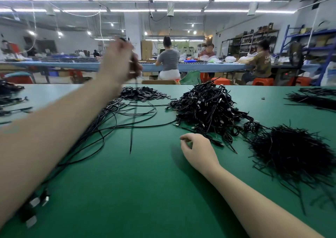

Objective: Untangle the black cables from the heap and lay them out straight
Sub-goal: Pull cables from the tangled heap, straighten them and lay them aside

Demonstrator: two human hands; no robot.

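Left hand [118, 59] is raised high over the green bench [145, 192], fingers curled round one black cable [133, 114]; the grip looks like a pinch near the cable's top end, though the hand is motion-blurred so the exact finger placement is unclear. The cable hangs nearly straight down, its free tip close to the bench surface. Right hand [197, 150] sits low near the tangled heap [209, 106], fingers loosely curled, thumb and forefinger close together, holding nothing that can be seen. Cables already pulled out [101, 121] fan loosely under the left forearm, with connector ends [39, 201] near the front-left edge. A separate bristly pile of short black strips [291, 150] sits to the right, a heap of small flat black pieces [143, 93] at the back. Step in hand, by judgement: lifted cable is clear of the heap and needs laying down. To do it well: lower the tip onto the bench first, draw the hand along the line of the laid-out cables so it lands parallel, connector ends together. Right hand could run down the cable to take out kinks. Avoid dragging it across the looped strands, which looks likely to re-snag.
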